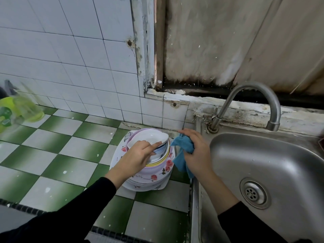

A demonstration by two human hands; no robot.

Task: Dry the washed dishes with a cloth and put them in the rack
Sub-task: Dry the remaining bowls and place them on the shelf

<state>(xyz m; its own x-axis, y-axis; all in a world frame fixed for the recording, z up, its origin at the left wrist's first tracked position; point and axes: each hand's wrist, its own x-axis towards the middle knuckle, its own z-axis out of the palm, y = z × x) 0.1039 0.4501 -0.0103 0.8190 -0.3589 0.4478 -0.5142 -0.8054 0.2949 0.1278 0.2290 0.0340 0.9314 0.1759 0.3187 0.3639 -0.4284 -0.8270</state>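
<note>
A stack of washed dishes (154,178), white plates with pink flowers under several bowls, stands on the green-and-white tiled counter beside the sink. My left hand (138,156) grips the rim of the top white bowl (150,137), which is tilted up off the stack. Just to the right of the stack, my right hand (194,153) grips a bunched blue cloth (183,146), part of which hangs down toward the counter. No rack is in view.
A steel sink (263,165) with a drain and a curved tap (249,102) fills the right side. A blurred green bottle (19,111) stands at the far left by the white tiled wall. Checkered counter (61,155) stretches left of the stack.
</note>
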